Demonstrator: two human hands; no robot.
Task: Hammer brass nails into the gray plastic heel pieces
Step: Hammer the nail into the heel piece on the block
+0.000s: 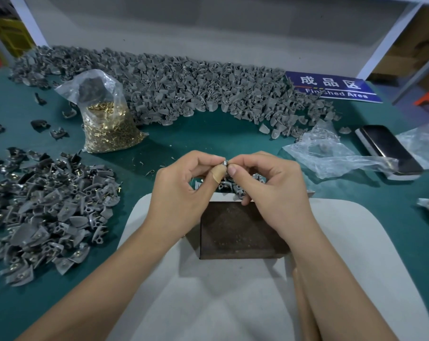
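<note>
My left hand (183, 190) and my right hand (270, 190) meet above the far edge of a dark metal block (235, 232). Between their fingertips they pinch one small gray heel piece (224, 162); a nail on it cannot be made out. A bandage wraps my left thumb. A few loose gray pieces (233, 187) lie just behind the block, partly hidden by my hands. A wooden handle (304, 299), probably the hammer's, lies under my right forearm. A clear bag of brass nails (107, 129) stands at the left.
A long heap of gray heel pieces (183, 89) runs along the back of the green table. A pile with brass nails in them (43, 217) lies at the left. A phone (390, 151), crumpled plastic (331, 153) and a blue sign (331, 87) sit at the right. White pad (356, 242) under the block.
</note>
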